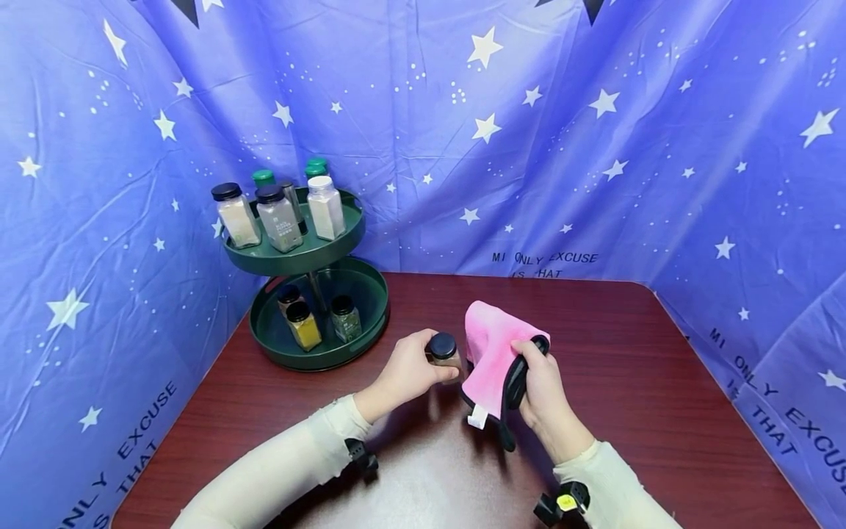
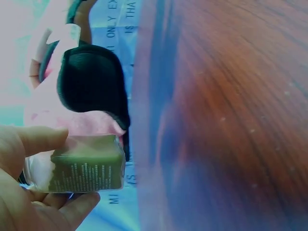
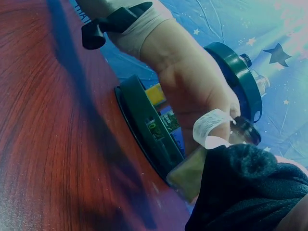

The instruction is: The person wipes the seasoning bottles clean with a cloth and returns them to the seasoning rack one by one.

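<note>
My left hand (image 1: pixel 406 367) grips a small clear spice jar (image 1: pixel 444 348) with a black lid, fingers and thumb round its sides. The jar is held above the table; in the left wrist view its label (image 2: pixel 86 166) shows fine print, too blurred to read. Close to its right, my right hand (image 1: pixel 543 389) holds a folded pink cloth (image 1: pixel 492 334) with black edging and a dark side, thumb on top. A white tag (image 1: pixel 477 416) hangs from the cloth. In the right wrist view the cloth's dark side (image 3: pixel 240 187) covers part of the jar (image 3: pixel 187 175).
A green two-tier turntable rack (image 1: pixel 311 360) stands at the table's back left. Several jars, including a white-capped one (image 1: pixel 326 209), stand on its upper tier. The lower tier carries a yellow jar (image 1: pixel 303 328) and other black-lidded jars. Blue star-printed curtains (image 1: pixel 423 132) surround the table (image 1: pixel 634 397).
</note>
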`<move>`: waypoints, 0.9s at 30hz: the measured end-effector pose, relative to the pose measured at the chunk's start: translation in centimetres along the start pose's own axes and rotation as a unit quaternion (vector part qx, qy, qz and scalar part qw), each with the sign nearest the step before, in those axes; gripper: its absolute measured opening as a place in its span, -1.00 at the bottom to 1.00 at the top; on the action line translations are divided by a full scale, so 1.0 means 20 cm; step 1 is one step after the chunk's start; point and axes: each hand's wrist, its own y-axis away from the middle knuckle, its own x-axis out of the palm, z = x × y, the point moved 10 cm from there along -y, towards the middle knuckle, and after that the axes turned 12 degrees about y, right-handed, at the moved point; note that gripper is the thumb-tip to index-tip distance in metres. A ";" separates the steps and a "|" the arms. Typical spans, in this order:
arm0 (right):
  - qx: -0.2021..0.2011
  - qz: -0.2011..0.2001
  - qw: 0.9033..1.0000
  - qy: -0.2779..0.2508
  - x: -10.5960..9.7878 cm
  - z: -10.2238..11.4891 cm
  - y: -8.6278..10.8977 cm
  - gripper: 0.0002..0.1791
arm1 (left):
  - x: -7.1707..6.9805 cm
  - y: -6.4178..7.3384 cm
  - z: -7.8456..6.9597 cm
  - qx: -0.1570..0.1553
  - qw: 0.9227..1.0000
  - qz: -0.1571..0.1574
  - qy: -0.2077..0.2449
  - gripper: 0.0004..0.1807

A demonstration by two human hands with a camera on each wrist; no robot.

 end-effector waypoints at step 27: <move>0.021 0.041 0.999 -0.027 0.12 -0.08 0.03 -0.76 | -0.10 0.05 -0.06 -0.003 0.975 -0.073 0.210 -0.51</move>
